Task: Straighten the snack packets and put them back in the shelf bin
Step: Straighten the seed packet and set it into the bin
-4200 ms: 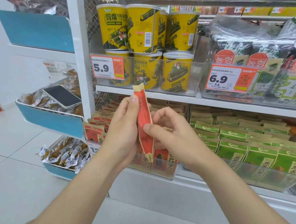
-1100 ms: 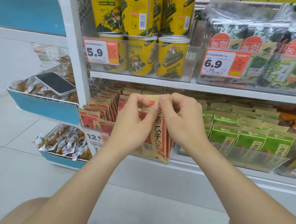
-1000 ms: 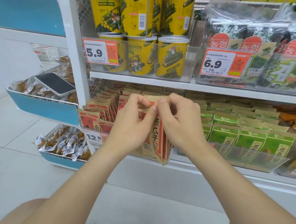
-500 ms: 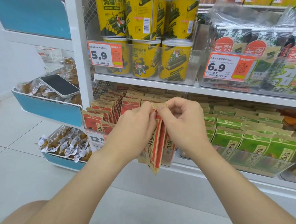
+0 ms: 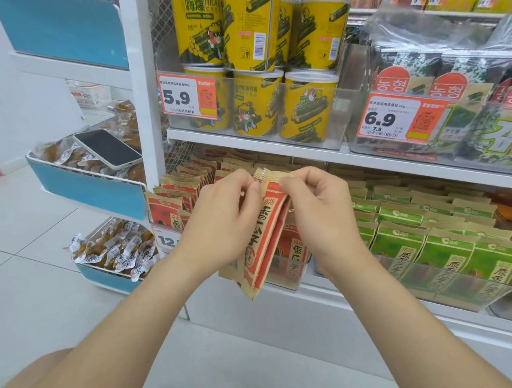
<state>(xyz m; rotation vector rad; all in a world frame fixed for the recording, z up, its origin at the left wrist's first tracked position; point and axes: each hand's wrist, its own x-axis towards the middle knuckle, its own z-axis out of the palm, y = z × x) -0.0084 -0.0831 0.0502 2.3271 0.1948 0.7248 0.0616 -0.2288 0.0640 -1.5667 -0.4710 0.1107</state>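
A small stack of red and tan snack packets (image 5: 259, 241) hangs in front of the lower shelf, tilted with its lower end toward me. My left hand (image 5: 223, 222) pinches the stack's top edge from the left. My right hand (image 5: 319, 214) pinches the same top edge from the right. Behind my hands stands a clear shelf bin (image 5: 290, 277) with more red packets (image 5: 185, 186) upright in rows. The bin's middle is hidden by my hands.
Green packets (image 5: 443, 239) fill the clear bin to the right. Yellow tubs (image 5: 255, 104) stand on the shelf above. A phone (image 5: 108, 147) lies on wrapped snacks in a blue side basket (image 5: 89, 189); a second basket (image 5: 111, 253) sits lower.
Over the last second the stack has been drawn out of the bin and toward me, its lower end swinging out. Both hands keep their pinch on the top edge.
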